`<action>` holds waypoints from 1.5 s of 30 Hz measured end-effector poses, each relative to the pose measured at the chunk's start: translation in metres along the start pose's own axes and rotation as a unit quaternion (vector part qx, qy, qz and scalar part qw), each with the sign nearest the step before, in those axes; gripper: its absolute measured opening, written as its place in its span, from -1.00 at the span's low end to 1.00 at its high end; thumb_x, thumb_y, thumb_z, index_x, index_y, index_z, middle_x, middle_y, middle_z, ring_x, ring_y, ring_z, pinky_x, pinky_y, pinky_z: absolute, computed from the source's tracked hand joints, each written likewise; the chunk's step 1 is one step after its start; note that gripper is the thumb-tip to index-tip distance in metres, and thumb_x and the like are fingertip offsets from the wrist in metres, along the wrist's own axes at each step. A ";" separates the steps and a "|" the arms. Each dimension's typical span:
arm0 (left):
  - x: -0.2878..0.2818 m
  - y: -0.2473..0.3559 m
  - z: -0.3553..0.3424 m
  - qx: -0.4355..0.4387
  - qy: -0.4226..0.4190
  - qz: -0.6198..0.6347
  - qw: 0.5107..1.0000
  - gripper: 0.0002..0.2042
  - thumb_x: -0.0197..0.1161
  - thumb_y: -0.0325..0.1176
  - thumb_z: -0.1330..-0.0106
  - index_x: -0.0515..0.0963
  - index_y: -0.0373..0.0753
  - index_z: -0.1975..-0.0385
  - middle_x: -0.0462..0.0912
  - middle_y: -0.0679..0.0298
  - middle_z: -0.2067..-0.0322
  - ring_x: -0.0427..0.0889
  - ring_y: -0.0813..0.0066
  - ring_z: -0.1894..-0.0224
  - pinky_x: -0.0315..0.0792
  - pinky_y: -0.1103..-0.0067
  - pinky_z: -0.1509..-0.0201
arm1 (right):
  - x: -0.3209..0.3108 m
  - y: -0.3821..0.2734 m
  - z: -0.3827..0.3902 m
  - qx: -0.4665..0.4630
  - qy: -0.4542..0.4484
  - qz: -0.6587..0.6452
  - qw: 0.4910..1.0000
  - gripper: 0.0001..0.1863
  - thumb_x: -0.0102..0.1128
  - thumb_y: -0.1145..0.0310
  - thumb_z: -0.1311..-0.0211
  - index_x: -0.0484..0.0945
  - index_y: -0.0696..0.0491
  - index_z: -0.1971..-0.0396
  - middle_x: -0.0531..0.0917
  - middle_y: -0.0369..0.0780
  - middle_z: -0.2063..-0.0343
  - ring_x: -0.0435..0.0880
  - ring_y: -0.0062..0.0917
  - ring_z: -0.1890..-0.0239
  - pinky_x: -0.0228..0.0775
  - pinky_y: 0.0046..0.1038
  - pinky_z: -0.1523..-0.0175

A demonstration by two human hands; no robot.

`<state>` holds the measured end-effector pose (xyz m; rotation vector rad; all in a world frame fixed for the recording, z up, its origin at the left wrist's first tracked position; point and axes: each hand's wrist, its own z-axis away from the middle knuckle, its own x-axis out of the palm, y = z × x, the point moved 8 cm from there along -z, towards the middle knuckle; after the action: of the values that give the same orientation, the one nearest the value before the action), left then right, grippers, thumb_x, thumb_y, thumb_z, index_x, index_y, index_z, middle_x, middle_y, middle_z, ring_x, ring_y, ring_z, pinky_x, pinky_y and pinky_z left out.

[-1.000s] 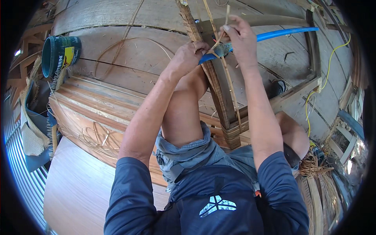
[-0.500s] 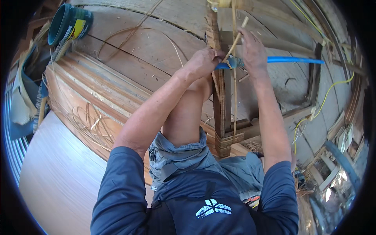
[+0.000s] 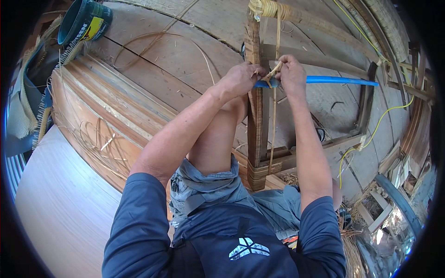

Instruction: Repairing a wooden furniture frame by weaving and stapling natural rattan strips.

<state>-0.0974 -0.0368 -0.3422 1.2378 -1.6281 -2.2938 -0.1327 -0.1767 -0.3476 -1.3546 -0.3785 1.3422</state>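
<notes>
In the head view, my right grip (image 3: 292, 76) is pinching a pale strip (image 3: 273, 72) between thumb and fingertips, nearly closed. The strip is lying in the gap between my two grips, slanting over a blue tube (image 3: 340, 80). My left grip (image 3: 242, 78) is curling beside the strip's lower end, but my knuckles are hiding its fingertips, so I cannot tell what it is holding. The tube is running from the left grip, passing behind the right grip and reaching out to its right. A wooden frame (image 3: 254, 125) is stretching beneath both grips, and a thin cane (image 3: 273, 123) is running lengthwise between them. A green bucket (image 3: 79, 21) is sitting well left of my left grip; a yellow cord (image 3: 379, 125) is winding right of my right grip.
</notes>
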 end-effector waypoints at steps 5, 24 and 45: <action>-0.001 0.004 0.002 0.001 -0.001 0.023 1.000 -0.81 0.04 -0.47 -0.15 0.53 -0.22 0.25 0.57 0.05 0.33 0.53 0.11 0.19 0.41 0.40 0.10 | 0.007 -0.009 0.013 -0.101 -0.020 0.121 0.987 -0.88 0.02 0.46 -0.10 0.51 0.11 0.38 0.57 -0.18 0.55 0.57 -0.35 0.49 0.39 -0.38 0.35; -0.001 0.026 0.015 0.081 0.036 -0.105 0.991 -0.91 0.06 -0.51 -0.07 0.42 -0.27 0.42 0.49 0.05 0.38 0.55 0.04 0.42 0.47 0.30 0.36 | -0.001 -0.021 0.055 -0.263 0.153 0.138 0.943 -0.86 0.13 0.56 0.07 0.51 0.08 0.43 0.57 -0.21 0.48 0.49 -0.33 0.35 0.34 -0.35 0.20; 0.001 0.015 -0.002 -0.033 0.035 -0.090 0.995 -0.84 0.09 -0.32 -0.15 0.48 -0.29 0.41 0.55 -0.02 0.43 0.54 -0.02 0.34 0.42 0.25 0.25 | 0.024 0.018 0.087 0.150 0.045 0.140 0.978 -0.67 0.06 0.16 -0.08 0.54 0.15 0.36 0.60 0.03 0.40 0.57 -0.09 0.28 0.38 -0.20 0.18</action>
<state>-0.1031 -0.0453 -0.3308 1.4872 -1.4609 -2.3525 -0.2069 -0.1219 -0.3491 -1.2380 0.0794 1.4934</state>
